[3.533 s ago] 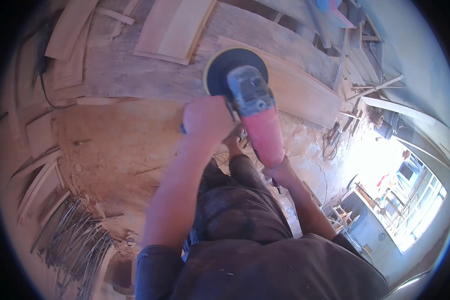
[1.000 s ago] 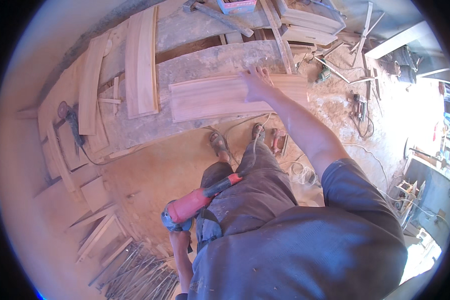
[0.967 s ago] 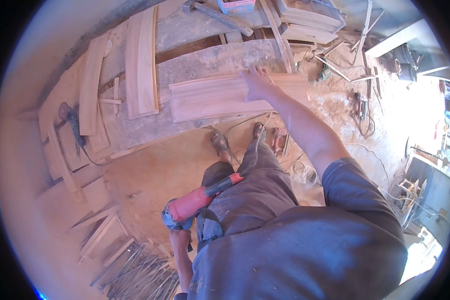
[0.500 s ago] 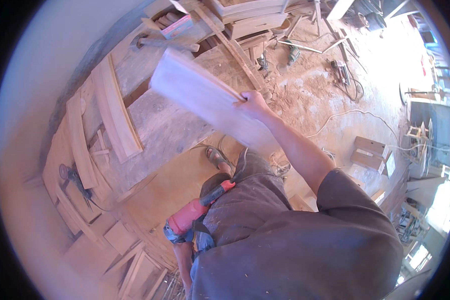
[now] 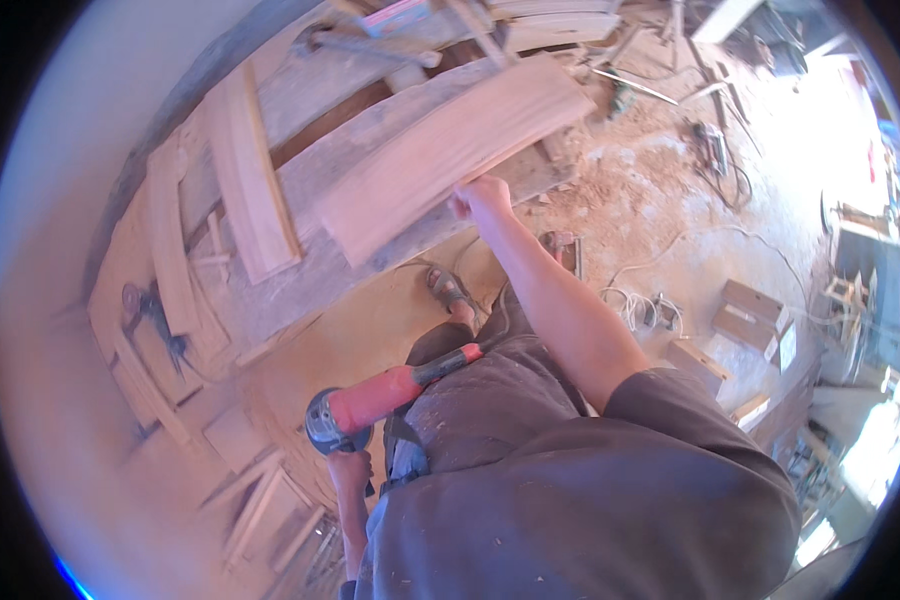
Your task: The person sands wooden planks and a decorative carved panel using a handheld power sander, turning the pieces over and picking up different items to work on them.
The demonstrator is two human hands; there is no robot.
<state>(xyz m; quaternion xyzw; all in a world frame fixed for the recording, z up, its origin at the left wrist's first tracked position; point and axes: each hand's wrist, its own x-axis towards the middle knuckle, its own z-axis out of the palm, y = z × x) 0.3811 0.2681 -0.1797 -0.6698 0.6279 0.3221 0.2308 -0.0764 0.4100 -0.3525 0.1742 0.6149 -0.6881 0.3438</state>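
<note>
The hands are well apart: the right hand [image 5: 483,198] grips the near edge of a long wooden board [image 5: 460,145], while the left hand [image 5: 351,468] is closed at the head of a red-and-black power tool [image 5: 372,397] lying across the lap. The board slants over the grey, worn tabletop [image 5: 270,305]; whether it touches is unclear. To its left lie stacked boards [image 5: 245,180], a narrower plank [image 5: 173,250] and a dark corded tool [image 5: 150,315]; a hammer-like tool [image 5: 370,48] lies beyond. Sawdust covers the floor [image 5: 620,200] on the right, where a pale cable coil [image 5: 635,305] and a brown box [image 5: 750,315] take up space near the legs. Wood offcuts [image 5: 260,510] crowd the lower left; bright light floods the room's right side.
</note>
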